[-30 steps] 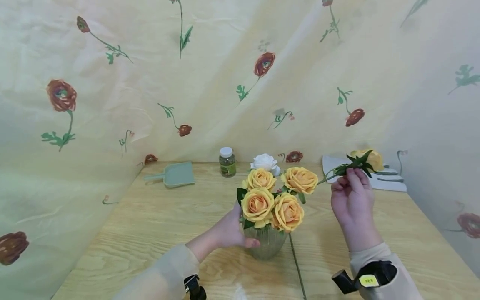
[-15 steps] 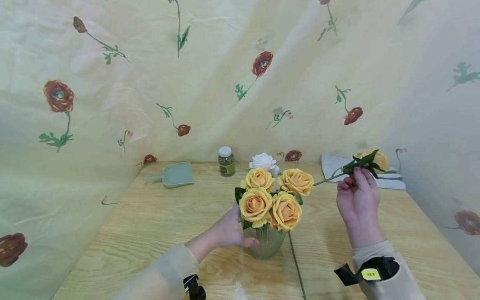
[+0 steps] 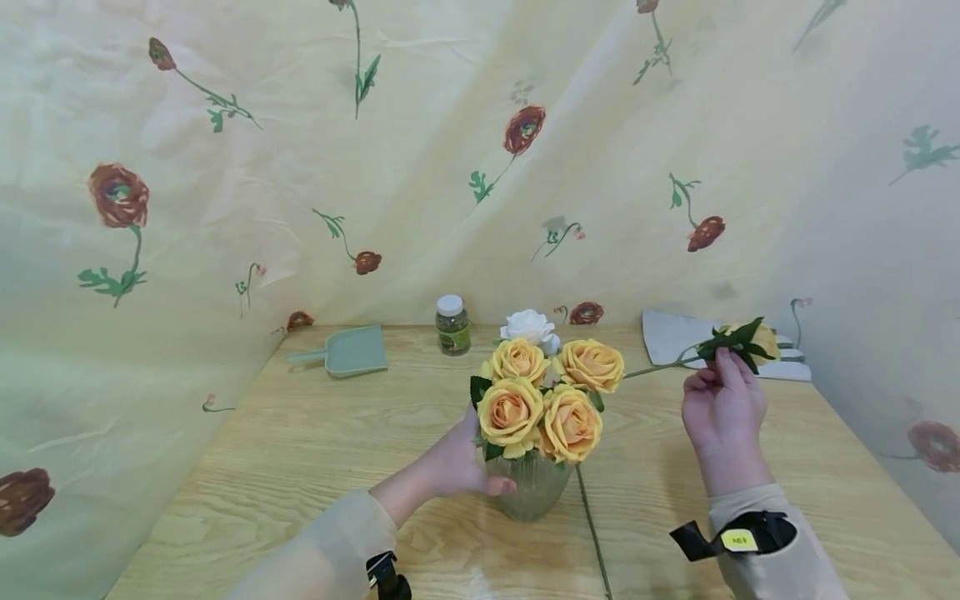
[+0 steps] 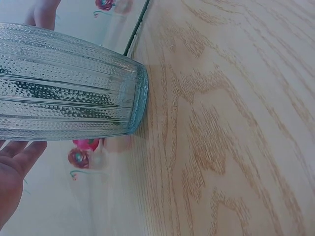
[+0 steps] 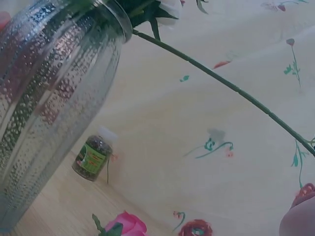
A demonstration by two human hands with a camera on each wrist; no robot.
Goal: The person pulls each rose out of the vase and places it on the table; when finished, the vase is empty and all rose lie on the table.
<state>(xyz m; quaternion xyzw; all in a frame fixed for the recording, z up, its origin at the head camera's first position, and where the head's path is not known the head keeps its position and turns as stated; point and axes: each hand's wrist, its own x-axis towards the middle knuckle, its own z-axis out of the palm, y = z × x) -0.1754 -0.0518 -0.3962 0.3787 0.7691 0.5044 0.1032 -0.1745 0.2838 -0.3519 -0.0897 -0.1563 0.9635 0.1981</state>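
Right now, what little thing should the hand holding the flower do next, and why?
Perhaps the right hand should tip its yellow flower more upright: the stem slants out sideways at the top of the vase, which the left hand holds.

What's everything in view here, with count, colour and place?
table: one, light wood, beneath
floral backdrop: one, cream, behind the table
glass vase: one, clear, centre
vase roses: four, yellow, in the vase
white rose: one, white, behind those
held rose: one, yellow, right side
pink rose: one, pink, bottom of right wrist view
stem: one, green, on table right of vase, maybe pink rose's
lidded jar: one, white lid, green label, back
dustpan: one, pale green, back left
apparent glove: one, whitish, back right
sleeves: two, beige, forearms
wrist straps: two, black, sleeves
left grip: one, bare, around the vase
right grip: one, bare, pinching held rose
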